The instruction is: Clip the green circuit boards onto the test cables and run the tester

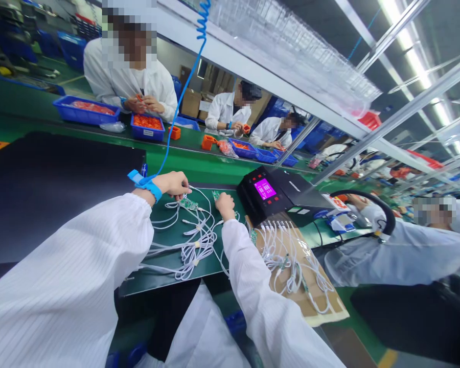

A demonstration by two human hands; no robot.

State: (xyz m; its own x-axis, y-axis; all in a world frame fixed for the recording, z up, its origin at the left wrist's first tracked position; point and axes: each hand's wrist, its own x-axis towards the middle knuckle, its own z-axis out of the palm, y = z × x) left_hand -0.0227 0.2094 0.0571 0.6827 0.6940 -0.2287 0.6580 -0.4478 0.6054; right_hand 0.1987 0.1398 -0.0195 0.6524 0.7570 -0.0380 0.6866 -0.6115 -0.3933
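Note:
My left hand [175, 185], with a blue wrist strap [147, 185], is closed in a pinch at a thin white cable [202, 193]; the exact grip is partly hidden by the fingers. Just below it, a green circuit board [188, 204] lies among the cables. My right hand [225, 205] is closed on another small green circuit board [215, 195], which sticks out past the fingertips. Between and below both hands, a bundle of white cables [197, 250] with bits of tape spreads over the dark green work surface [164, 278].
Right of my hands stands a black device [258, 191] with a lit magenta screen. Before it, more white cables with boards lie on a brown cardboard sheet [322, 314]. A blue coiled cord [184, 97] runs up from my strap. Co-workers sit opposite with blue bins [147, 134].

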